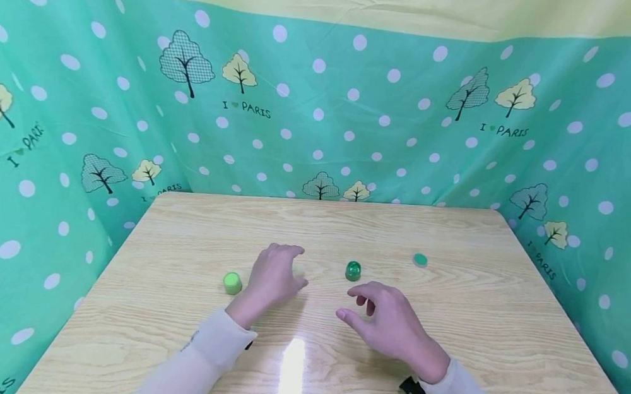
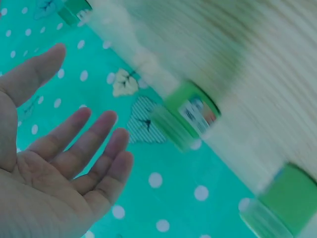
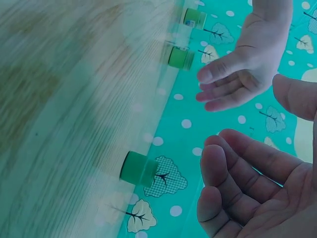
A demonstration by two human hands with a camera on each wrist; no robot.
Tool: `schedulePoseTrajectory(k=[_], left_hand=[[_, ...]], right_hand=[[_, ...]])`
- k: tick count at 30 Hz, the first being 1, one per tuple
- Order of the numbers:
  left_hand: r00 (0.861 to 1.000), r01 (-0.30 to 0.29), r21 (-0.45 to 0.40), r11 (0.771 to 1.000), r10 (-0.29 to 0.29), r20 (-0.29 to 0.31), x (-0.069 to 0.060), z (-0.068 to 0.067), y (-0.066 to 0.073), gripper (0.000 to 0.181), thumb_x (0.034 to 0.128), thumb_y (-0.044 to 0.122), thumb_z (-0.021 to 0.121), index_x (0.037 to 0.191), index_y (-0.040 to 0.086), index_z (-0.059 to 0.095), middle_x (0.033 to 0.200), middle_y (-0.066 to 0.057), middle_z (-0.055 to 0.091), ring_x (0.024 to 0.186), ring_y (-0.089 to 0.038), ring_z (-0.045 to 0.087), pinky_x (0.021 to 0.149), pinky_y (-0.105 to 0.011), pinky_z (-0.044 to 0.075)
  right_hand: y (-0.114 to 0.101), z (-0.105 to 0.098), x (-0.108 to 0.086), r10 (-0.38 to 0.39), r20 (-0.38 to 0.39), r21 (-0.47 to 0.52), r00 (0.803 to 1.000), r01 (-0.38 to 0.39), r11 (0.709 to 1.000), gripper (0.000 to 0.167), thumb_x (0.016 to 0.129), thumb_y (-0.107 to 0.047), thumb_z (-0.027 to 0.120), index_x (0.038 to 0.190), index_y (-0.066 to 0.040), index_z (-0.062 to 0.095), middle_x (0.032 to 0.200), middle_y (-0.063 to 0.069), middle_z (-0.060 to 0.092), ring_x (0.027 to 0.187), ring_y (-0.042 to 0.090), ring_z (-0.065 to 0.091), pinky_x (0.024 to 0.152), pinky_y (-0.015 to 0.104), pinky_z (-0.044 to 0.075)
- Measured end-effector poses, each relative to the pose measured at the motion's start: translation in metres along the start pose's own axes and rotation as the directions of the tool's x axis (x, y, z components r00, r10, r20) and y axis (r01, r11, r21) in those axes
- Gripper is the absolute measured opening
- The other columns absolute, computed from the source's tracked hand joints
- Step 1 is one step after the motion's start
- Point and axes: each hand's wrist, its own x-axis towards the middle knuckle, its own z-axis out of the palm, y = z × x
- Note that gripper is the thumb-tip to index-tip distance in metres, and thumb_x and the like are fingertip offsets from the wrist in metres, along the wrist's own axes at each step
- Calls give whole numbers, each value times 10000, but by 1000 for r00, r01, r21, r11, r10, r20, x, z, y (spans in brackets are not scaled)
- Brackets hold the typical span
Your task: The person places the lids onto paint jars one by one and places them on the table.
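My left hand (image 1: 275,277) hovers over the table with its fingers loosely bent and nothing in them. A small light green jar (image 1: 232,283) stands just left of it. My right hand (image 1: 389,321) is also raised, thumb apart from its loosely curled fingers, holding nothing. Beyond its fingertips stands a darker green jar (image 1: 353,270). In the left wrist view, a green labelled jar (image 2: 190,114) with a translucent end lies past the left fingertips, and another green jar (image 2: 292,198) is at lower right. The right wrist view shows a darker green jar (image 3: 138,168) near the right hand.
A small flat-looking teal round piece (image 1: 420,259) is farther back on the right of the wood-grain table (image 1: 222,220). A green polka-dot curtain (image 1: 317,115) surrounds the back and sides. A black strap (image 1: 414,390) shows at the right wrist.
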Motion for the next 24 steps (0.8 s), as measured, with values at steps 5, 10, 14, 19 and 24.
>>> schedulePoseTrajectory(k=[5,10,14,19,24], left_hand=[[1000,8,-66,998,-8,5,1,8,12,639,752,268,921,1306,64,677,1271,-126,689,1190,-363,602,1004,-507,490],[999,25,-96,995,-23,23,4,16,21,644,771,300,909,1327,83,668,1287,-119,678,1205,-353,596,981,-511,505],[1000,17,-103,995,-14,27,7,21,29,652,776,302,907,1336,78,660,1290,-122,677,1207,-353,598,988,-500,502],[999,-4,-93,996,9,45,11,29,38,671,760,309,918,1329,63,662,1271,-127,687,1189,-356,605,993,-493,498],[999,-16,-86,996,19,42,15,38,44,674,757,329,918,1322,60,668,1249,-118,699,1157,-341,618,974,-472,504]], right_hand=[[2,-1,1,14,-8,12,1000,-14,1000,394,876,-422,807,1131,-125,761,917,-5,691,718,135,558,599,240,460],[5,-2,2,15,-16,-11,1000,-15,1000,387,874,-415,810,1132,-131,760,913,-37,682,737,141,568,611,241,460],[7,-6,3,30,-24,-28,999,-31,999,391,873,-427,807,1134,-138,761,923,-63,678,770,158,586,623,251,464],[12,-11,2,51,-27,-38,998,-52,998,388,870,-425,812,1135,-145,762,957,-47,695,797,144,587,630,256,473],[17,-17,2,48,-44,-47,998,-50,998,366,865,-381,827,1131,-138,763,965,-34,694,799,166,596,619,260,471]])
